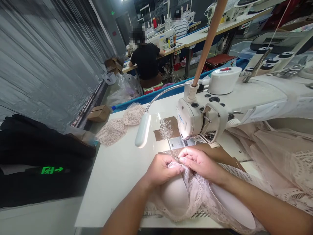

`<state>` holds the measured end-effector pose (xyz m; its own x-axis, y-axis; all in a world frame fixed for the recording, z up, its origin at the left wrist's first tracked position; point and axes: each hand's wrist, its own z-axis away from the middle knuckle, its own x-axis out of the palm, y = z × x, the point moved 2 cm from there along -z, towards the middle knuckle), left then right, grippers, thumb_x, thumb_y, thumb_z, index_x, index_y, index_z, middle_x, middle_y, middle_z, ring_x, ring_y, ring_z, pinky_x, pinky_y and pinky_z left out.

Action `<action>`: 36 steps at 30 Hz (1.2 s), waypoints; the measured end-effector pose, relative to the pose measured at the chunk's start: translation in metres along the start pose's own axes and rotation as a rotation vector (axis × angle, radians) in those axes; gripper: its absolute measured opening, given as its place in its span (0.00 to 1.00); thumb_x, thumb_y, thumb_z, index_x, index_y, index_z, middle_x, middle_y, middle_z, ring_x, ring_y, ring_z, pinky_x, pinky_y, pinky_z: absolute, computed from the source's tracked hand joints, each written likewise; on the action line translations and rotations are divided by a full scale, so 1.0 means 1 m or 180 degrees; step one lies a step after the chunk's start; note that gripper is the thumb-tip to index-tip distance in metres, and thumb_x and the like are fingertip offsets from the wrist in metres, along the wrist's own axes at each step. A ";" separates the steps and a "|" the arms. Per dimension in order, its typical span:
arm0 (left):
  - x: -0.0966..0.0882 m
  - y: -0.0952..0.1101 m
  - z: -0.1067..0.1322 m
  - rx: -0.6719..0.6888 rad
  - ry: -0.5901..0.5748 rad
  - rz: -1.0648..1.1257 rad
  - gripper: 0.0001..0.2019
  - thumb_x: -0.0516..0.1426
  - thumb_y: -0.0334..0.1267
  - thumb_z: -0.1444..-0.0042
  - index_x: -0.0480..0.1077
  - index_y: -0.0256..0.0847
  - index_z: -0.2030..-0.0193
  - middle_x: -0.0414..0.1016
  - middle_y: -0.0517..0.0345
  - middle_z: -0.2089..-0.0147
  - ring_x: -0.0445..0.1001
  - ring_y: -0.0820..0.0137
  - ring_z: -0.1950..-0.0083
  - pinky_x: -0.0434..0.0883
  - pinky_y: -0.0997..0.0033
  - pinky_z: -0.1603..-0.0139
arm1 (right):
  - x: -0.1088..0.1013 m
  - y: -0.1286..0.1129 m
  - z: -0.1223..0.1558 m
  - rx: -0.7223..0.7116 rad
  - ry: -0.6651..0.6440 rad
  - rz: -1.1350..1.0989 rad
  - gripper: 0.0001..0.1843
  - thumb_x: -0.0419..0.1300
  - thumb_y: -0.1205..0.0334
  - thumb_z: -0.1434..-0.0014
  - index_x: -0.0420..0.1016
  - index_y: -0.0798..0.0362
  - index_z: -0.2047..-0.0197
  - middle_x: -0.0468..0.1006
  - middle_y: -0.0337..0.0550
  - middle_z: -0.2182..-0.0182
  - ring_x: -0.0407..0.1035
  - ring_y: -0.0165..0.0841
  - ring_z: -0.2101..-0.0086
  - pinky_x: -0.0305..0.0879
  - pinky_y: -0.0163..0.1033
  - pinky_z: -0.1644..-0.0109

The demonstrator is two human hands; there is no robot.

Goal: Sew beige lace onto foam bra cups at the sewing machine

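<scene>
A pale pink lace bra [174,194] with smooth moulded cups lies at the front edge of the table, below the sewing machine's needle area. My left hand [163,169] is closed on the top of the left cup, thumb pressed on the lace edge. Right beside it, my right hand [199,163] pinches the same upper edge, fingertips close to the left ones. A thin dark sliver shows between the two hands; its kind I cannot make out. Just beyond my fingers stands the white sewing machine head [192,117], its needle area partly hidden.
A lamp [143,130] on a bent neck hangs over the white table [107,189]. Two lace cup pieces [113,130] lie at its far left. More lace fabric [276,147] is heaped on the right. Thread cones [262,54] stand behind. A person [146,60] sits at another machine ahead.
</scene>
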<state>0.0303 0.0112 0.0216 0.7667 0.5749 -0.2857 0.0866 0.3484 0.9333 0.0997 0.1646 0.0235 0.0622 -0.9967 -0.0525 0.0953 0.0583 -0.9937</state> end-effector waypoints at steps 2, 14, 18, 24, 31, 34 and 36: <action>0.000 -0.001 -0.001 0.0053 0.0003 0.0043 0.19 0.63 0.47 0.53 0.63 0.36 0.80 0.56 0.65 0.79 0.54 0.78 0.75 0.52 0.77 0.77 | 0.001 0.002 0.000 0.0157 -0.0130 -0.0190 0.14 0.61 0.53 0.45 0.65 0.52 0.60 0.70 0.38 0.69 0.67 0.32 0.68 0.63 0.37 0.66; -0.041 -0.006 -0.009 -0.0201 -0.0125 -0.0547 0.16 0.57 0.48 0.46 0.67 0.35 0.73 0.63 0.62 0.76 0.61 0.76 0.74 0.57 0.78 0.74 | -0.033 0.008 0.005 0.0253 0.0323 0.1230 0.07 0.54 0.58 0.44 0.60 0.49 0.70 0.60 0.31 0.79 0.57 0.29 0.76 0.53 0.35 0.72; -0.045 0.012 -0.024 -0.0002 0.0225 -0.1019 0.12 0.54 0.44 0.44 0.69 0.36 0.68 0.68 0.58 0.69 0.66 0.70 0.67 0.63 0.73 0.67 | -0.048 0.000 0.010 0.0161 0.0240 0.2052 0.06 0.53 0.58 0.44 0.68 0.49 0.69 0.70 0.36 0.77 0.63 0.33 0.74 0.55 0.36 0.72; -0.001 0.041 -0.012 0.0821 0.0665 -0.2468 0.15 0.52 0.40 0.42 0.68 0.41 0.49 0.70 0.49 0.52 0.68 0.60 0.52 0.68 0.59 0.51 | -0.058 -0.008 0.016 -0.0098 0.0267 0.2275 0.14 0.50 0.58 0.41 0.66 0.51 0.76 0.71 0.39 0.81 0.64 0.33 0.77 0.53 0.37 0.73; 0.029 0.030 -0.011 0.0997 -0.0004 -0.3139 0.21 0.53 0.33 0.46 0.66 0.38 0.44 0.65 0.45 0.40 0.63 0.53 0.40 0.65 0.49 0.41 | -0.054 -0.001 0.022 -0.0471 0.0559 0.2933 0.12 0.52 0.63 0.43 0.64 0.51 0.78 0.70 0.40 0.78 0.62 0.33 0.76 0.51 0.36 0.73; 0.017 0.027 -0.021 0.1133 -0.0122 -0.3139 0.24 0.52 0.32 0.47 0.65 0.35 0.42 0.64 0.44 0.38 0.61 0.55 0.38 0.62 0.51 0.37 | -0.049 0.004 0.022 -0.0679 0.0353 0.3021 0.11 0.49 0.69 0.44 0.72 0.51 0.65 0.74 0.42 0.71 0.66 0.34 0.71 0.54 0.35 0.70; 0.012 0.026 -0.027 0.1189 -0.0192 -0.3183 0.26 0.52 0.32 0.48 0.64 0.33 0.40 0.62 0.43 0.37 0.59 0.54 0.37 0.60 0.51 0.36 | -0.046 0.007 0.020 -0.0667 0.0306 0.3162 0.15 0.49 0.69 0.45 0.72 0.51 0.57 0.75 0.43 0.69 0.68 0.35 0.69 0.55 0.35 0.69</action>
<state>0.0243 0.0470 0.0372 0.2689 0.1126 -0.9566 0.8750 0.3866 0.2914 0.1172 0.2117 0.0214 -0.0624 -0.5041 -0.8614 -0.1323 0.8596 -0.4935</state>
